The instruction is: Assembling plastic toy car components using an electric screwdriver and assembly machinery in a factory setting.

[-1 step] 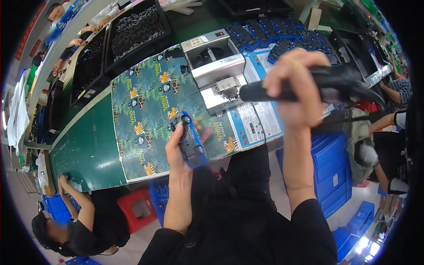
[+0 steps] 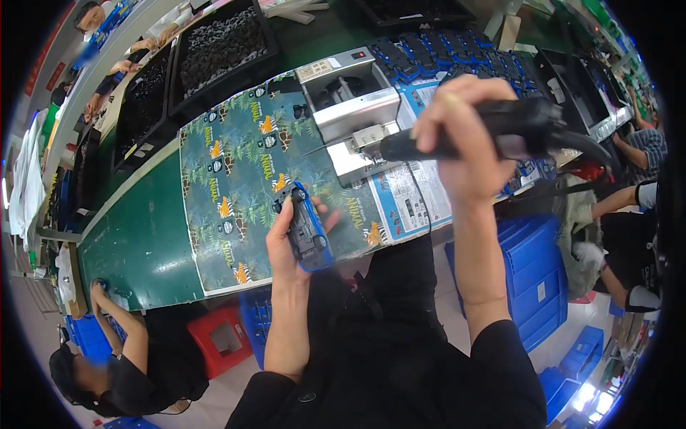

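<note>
So you had that long green table [image 2: 136,250] in front of you with the jungle-print mat [image 2: 236,164] spread over it, and a grey metal machine [image 2: 350,114] sat at the mat's far edge. Your right hand [image 2: 464,139] was up high, clenched around a black power screwdriver [image 2: 500,129], tip aimed left near the machine. Your left hand [image 2: 289,239] was gripping a blue toy car [image 2: 304,229], underside up, just over the mat's near edge.
</note>
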Action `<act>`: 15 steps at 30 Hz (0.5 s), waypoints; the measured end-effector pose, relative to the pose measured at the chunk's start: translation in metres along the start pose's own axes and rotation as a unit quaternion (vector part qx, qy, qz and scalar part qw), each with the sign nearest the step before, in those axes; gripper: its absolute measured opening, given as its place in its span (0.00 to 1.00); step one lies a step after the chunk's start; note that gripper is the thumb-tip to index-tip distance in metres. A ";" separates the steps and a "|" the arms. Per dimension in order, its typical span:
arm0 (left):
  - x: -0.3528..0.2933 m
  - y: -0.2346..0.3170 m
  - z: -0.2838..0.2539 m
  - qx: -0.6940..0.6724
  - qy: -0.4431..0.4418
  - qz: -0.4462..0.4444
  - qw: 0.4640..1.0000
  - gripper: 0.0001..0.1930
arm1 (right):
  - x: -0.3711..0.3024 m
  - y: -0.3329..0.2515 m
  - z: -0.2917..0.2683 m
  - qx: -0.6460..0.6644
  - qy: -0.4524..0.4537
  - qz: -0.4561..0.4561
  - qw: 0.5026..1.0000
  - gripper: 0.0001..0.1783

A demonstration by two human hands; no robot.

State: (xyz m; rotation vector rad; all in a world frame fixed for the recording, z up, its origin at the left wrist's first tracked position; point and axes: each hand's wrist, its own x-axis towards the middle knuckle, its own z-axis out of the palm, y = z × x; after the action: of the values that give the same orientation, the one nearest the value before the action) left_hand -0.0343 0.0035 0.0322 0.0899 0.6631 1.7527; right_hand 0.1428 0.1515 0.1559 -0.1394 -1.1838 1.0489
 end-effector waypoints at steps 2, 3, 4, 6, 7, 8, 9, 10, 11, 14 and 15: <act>-0.001 0.001 -0.012 0.042 0.002 0.006 0.999 0.16 | -0.004 0.019 0.014 -0.058 -0.006 -0.011 0.998 0.08; 0.000 0.000 -0.017 0.090 0.002 0.011 0.996 0.16 | -0.006 0.023 0.016 -0.061 -0.013 -0.009 0.998 0.08; 0.000 -0.002 -0.015 0.109 0.004 0.020 0.994 0.14 | -0.007 0.025 0.017 -0.104 -0.017 0.009 0.994 0.07; 0.002 -0.008 -0.021 0.112 0.023 0.009 0.993 0.14 | -0.010 0.031 0.020 -0.150 -0.023 0.028 0.988 0.07; 0.003 -0.010 -0.021 0.124 0.040 -0.003 0.992 0.13 | -0.012 0.034 0.021 -0.166 -0.034 0.054 0.984 0.06; 0.002 -0.011 -0.019 0.115 0.043 -0.001 0.992 0.12 | -0.014 0.037 0.022 -0.183 -0.044 0.079 0.979 0.06; 0.002 -0.011 -0.017 0.112 0.044 -0.003 0.993 0.12 | -0.015 0.039 0.024 -0.198 -0.054 0.105 0.973 0.06; 0.002 -0.011 -0.016 0.128 0.038 0.001 0.991 0.11 | -0.012 0.040 0.025 -0.192 -0.048 0.123 0.972 0.08; 0.003 -0.011 -0.015 0.144 0.031 0.004 0.989 0.11 | -0.012 0.039 0.027 -0.194 -0.049 0.124 0.972 0.08; 0.005 -0.014 -0.019 0.174 0.004 0.002 0.985 0.11 | -0.008 0.036 0.028 -0.172 -0.041 0.154 0.972 0.08; 0.005 -0.015 -0.019 0.174 0.004 0.002 0.985 0.11 | -0.008 0.034 0.026 -0.173 -0.041 0.154 0.972 0.08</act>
State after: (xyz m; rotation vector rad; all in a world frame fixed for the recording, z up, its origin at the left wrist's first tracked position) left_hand -0.0302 0.0030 0.0074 0.3241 0.9709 1.6257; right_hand 0.1018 0.1534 0.1418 -0.5729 -1.4449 1.1165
